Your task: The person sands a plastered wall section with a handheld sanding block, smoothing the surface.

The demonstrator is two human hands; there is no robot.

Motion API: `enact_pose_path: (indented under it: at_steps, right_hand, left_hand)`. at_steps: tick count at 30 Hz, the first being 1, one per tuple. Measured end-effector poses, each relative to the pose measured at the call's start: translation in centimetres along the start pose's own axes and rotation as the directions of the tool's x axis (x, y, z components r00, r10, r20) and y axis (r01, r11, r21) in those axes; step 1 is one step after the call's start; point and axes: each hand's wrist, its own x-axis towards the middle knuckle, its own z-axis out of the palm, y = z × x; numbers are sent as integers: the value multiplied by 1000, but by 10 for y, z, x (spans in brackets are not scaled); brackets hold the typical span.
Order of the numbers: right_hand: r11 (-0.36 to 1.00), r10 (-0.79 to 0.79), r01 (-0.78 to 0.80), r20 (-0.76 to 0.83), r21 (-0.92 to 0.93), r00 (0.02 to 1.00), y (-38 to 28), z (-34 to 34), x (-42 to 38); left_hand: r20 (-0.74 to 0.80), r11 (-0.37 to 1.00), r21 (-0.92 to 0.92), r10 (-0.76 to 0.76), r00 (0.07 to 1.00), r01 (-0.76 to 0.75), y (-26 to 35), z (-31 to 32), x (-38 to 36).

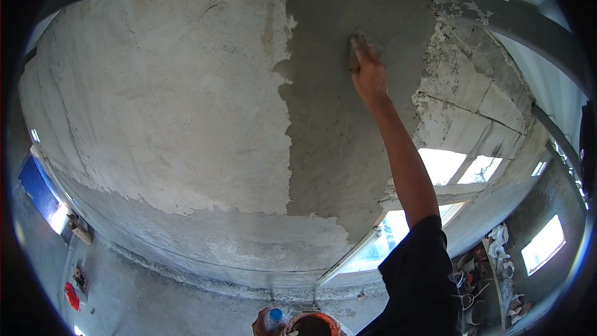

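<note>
High on the wall, my right hand (369, 65) is closed around a flat grey-beige pad (354, 57) and presses it to the dark, damp plaster (336, 124). Its exact kind is hard to make out under my fingers. My right arm reaches up in a black sleeve (420, 280). At the bottom edge, my left hand (260, 323) grips a clear plastic bottle with a blue cap (275, 316). Beside the bottle is a round thing with an orange rim (326, 320), dark inside and partly cut off by the frame.
Dry, pale plaster (186, 87) borders the damp patch on the left. Rough, cracked wall (460, 93) lies to its right, above a window (385, 239). Dark beams (528, 31) cross overhead. Buckets and clutter (479, 308) stand at lower right; a red object (71, 297) lies at lower left.
</note>
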Motion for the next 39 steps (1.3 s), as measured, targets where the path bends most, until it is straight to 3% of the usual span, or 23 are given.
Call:
enact_pose_path:
  at_steps: [1, 5, 7, 8, 10, 11, 14, 16, 20, 22, 24, 28, 30, 32, 34, 35, 37, 39]
  right_hand:
    - [999, 27, -30, 118, 19, 993, -3, 2, -9]
    - [998, -49, 39, 289, 42, 956, -16, 3, -48]
    - [994, -15, 1, 136, 105, 991, -11, -4, -47]
    - [994, -14, -1, 137, 107, 991, -10, -8, -39]
    - [1000, -4, 5, -38, 3, 999, -3, -11, -16]
    - [1000, -3, 3, -36, 2, 999, 0, -6, -13]
    - [992, -105, 101, 43, 75, 994, 0, 9, -21]
    - [971, -172, 78, 429, 227, 887, -8, 11, -48]
    - [936, -230, 45, 509, 350, 829, -28, -16, -48]
    - [960, -16, -64, 280, 273, 960, -16, -16, -29]
    - [988, -58, 72, -103, 134, 993, -2, -13, -3]
    - [995, -7, 19, -114, 101, 993, 7, 3, 4]
    - [992, -53, 37, 128, 119, 990, -2, 23, -29]
    - [959, -171, 75, 349, 272, 921, -21, 29, -68]
    - [870, -380, 69, 576, 488, 724, -36, 33, -107]
    - [868, -384, 71, 574, 491, 723, -47, 25, -103]
    - [845, -261, -152, 643, 513, 720, -62, 4, -87]
    - [886, -34, -198, 483, 420, 875, -59, 0, -48]
  left_hand:
    - [1, 1000, -15, -11, 1000, 11, 0, 0, -1]
    - [-6, 992, -99, -84, 996, 83, 5, 3, -4]
    - [15, 982, -152, -112, 994, 113, 4, 4, -4]
    - [14, 982, -150, -114, 993, 114, 2, 4, -5]
    - [15, 999, -31, -31, 999, 31, -6, 5, -6]
    - [17, 999, -31, -32, 999, 32, -10, 7, -7]
    - [-1, 1000, -13, 27, 1000, -27, -14, 9, -7]
    - [12, 999, -38, -28, 1000, 29, -6, 7, -4]
    - [7, 999, -38, -28, 1000, 28, -9, 10, -3]
    - [-2, 998, -67, -7, 1000, 7, -2, 7, -3]
    - [-22, 997, -65, -34, 999, 32, 2, 7, -3]
    - [-5, 993, -67, -94, 996, 93, 7, 5, -3]
    - [3, 995, -67, -71, 997, 71, 9, 4, -5]
    - [1, 996, -74, -40, 999, 40, 11, 6, -3]
    - [-18, 990, -143, 4, 1000, -7, 19, 7, -2]
    - [-23, 990, -143, 4, 1000, -7, 22, 4, -2]
    - [43, 980, -200, 29, 999, -20, 25, 0, 0]
    - [18, 987, -152, 48, 999, -45, 22, 0, -1]
